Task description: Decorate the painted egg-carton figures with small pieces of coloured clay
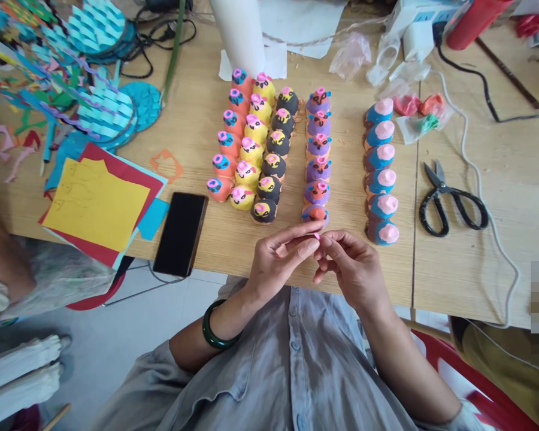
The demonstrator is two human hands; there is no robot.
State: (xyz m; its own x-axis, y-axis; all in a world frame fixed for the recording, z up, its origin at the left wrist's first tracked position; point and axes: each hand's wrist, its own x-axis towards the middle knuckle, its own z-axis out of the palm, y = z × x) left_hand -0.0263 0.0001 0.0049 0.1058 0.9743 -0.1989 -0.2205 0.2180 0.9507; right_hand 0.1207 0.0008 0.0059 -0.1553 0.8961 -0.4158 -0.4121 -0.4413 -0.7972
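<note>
My left hand [278,254] pinches a tiny pink piece of modelling clay [317,236] between thumb and fingers, over the table's near edge. Fingertips of my right hand [353,263] are pressed together at the same bit of clay. Just beyond the hands stands a row of purple clay-covered humps [318,143] with orange and blue faces; most carry a pink ring, while the nearest one is partly hidden by my fingers. To the left are orange [225,166], yellow [251,149] and black [272,184] rows. A blue row [377,206] with pink tops stands to the right.
Black-handled scissors [441,194] and a white cable [487,209] lie at right, below bagged coloured clay [420,106]. On the left are a phone [181,233], coloured paper sheets [96,200] and woven blue paper pieces [105,108]. A white roll [240,36] stands behind. Another person's arm [4,257] is at far left.
</note>
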